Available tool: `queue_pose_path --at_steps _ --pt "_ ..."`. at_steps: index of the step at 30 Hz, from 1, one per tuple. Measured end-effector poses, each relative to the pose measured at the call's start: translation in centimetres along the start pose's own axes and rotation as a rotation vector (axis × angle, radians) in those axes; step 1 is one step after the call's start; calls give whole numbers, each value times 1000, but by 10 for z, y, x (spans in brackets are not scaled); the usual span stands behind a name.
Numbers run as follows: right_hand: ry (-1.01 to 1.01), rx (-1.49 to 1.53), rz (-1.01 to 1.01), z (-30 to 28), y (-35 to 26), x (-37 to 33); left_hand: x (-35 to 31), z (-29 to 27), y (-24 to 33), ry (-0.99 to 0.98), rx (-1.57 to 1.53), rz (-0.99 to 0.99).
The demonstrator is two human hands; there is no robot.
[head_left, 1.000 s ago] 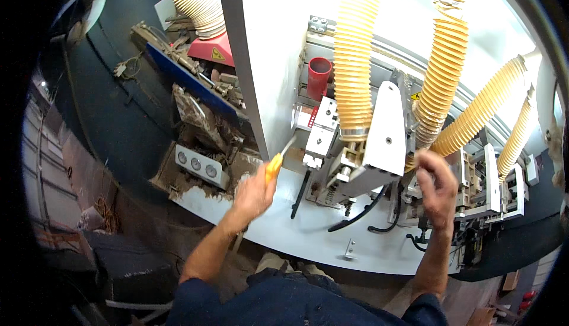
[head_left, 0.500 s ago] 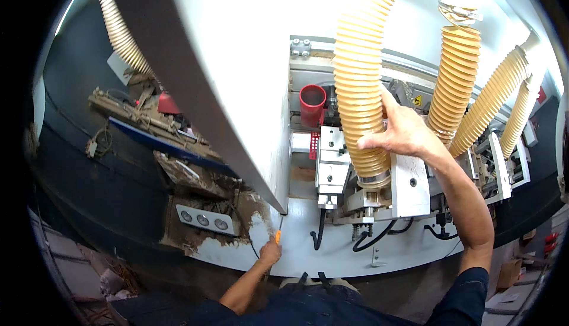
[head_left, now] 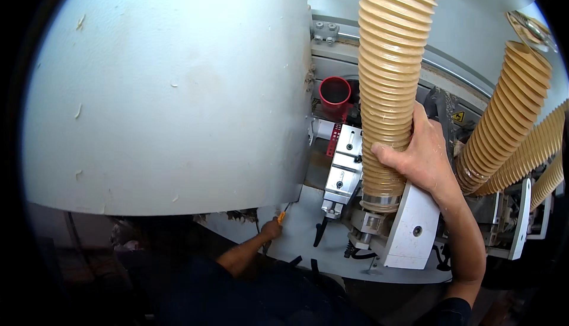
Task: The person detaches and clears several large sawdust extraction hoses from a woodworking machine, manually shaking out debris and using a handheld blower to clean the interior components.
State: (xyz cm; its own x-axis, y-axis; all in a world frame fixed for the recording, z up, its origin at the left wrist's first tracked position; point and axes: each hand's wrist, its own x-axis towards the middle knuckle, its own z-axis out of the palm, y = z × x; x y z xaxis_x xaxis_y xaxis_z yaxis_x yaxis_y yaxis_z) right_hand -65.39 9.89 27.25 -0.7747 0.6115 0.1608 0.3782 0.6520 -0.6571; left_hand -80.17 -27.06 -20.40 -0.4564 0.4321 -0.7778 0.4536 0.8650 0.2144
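My right hand [head_left: 422,151] is wrapped round a beige ribbed hose [head_left: 390,89], thumb across its front, a little above the metal clamp [head_left: 380,203] at its lower end. Low down near the machine's front edge, my left hand [head_left: 272,230] grips an orange-handled screwdriver [head_left: 283,214]. Its thin shaft points up toward the lower corner of the large pale panel [head_left: 178,119]; that corner hides what the tip meets, if anything. Beside the hose is a silver metal block unit [head_left: 344,169], and a white curved plate [head_left: 413,231] stands under my right wrist.
A red cup-shaped holder [head_left: 335,92] sits behind the silver unit. More ribbed hoses [head_left: 507,116] run down at the right. Black levers [head_left: 320,231] stick out over the pale machine ledge [head_left: 302,225]. Wood shavings cling to the panel and lie beneath it.
My view has shifted closer and to the left, so the panel now covers the machinery at the left. Both hands keep their holds on the hose and the screwdriver.
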Motion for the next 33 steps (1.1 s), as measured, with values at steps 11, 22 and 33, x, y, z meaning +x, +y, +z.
queue_pose_path --at_steps 11,22,33 --pt "-2 143 -82 -7 9 3 2 17 -9 -7 -13 -12" --pt "96 228 -324 24 -34 84 -6 29 -34 80 -155 42" --pt "194 439 -330 73 -15 124 -38 60 -59 123 -223 37"
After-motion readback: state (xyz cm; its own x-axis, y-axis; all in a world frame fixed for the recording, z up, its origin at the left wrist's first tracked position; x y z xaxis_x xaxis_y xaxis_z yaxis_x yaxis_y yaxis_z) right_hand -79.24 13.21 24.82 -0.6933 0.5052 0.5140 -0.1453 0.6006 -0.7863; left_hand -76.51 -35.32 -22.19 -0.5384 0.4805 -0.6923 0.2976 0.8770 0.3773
